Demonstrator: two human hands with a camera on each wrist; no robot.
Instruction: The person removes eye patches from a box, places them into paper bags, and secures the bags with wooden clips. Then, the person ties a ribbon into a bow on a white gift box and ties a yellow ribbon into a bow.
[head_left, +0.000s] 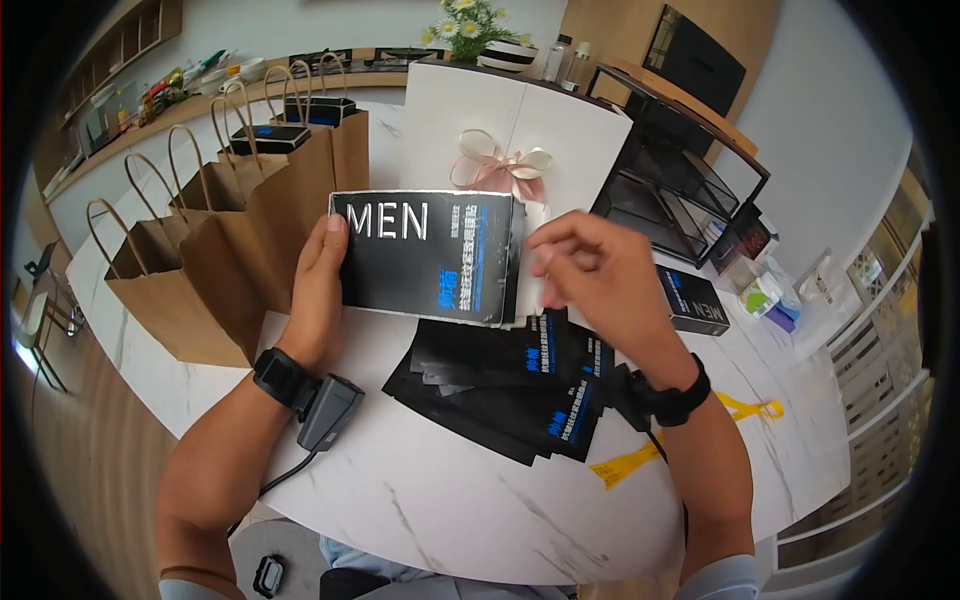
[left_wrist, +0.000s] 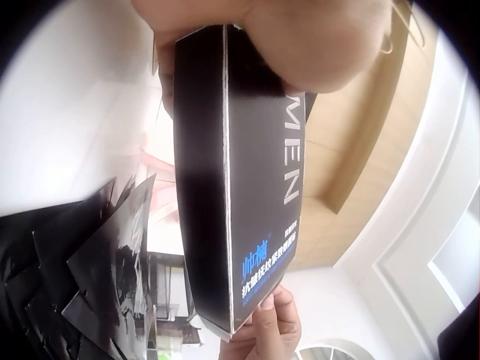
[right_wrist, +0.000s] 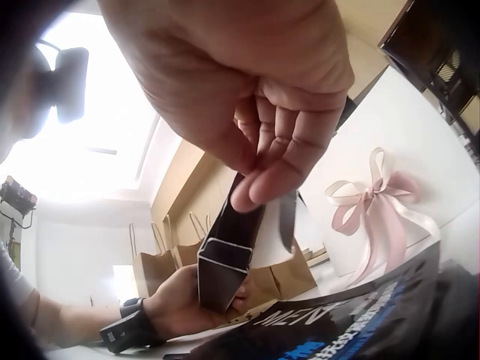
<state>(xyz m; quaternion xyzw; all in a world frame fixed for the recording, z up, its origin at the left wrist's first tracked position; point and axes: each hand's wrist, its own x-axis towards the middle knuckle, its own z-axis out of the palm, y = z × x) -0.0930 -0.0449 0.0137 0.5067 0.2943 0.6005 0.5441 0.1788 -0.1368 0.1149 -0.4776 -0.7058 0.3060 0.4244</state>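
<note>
A black box (head_left: 395,265) with silver "MEN" lettering is held up over the table, its printed face toward the head camera. My left hand (head_left: 320,275) grips its left end, thumb on the front. At the right end, white inner card of an end flap (head_left: 534,218) shows. My right hand (head_left: 605,275) pinches at that end with thumb and fingertips, also seen in the right wrist view, where the box's end (right_wrist: 225,262) points toward the camera. Below the box, several flat black sachets (head_left: 470,375) with blue and white print lie overlapping. The box's contents are hidden.
Brown paper bags (head_left: 200,300) stand in a row at the left, some with black boxes in them. Behind is a white box (head_left: 570,130) with a ribbon bow (head_left: 505,165). Another black box (head_left: 692,300), yellow ribbon (head_left: 625,470) and a black rack (head_left: 680,170) are at the right.
</note>
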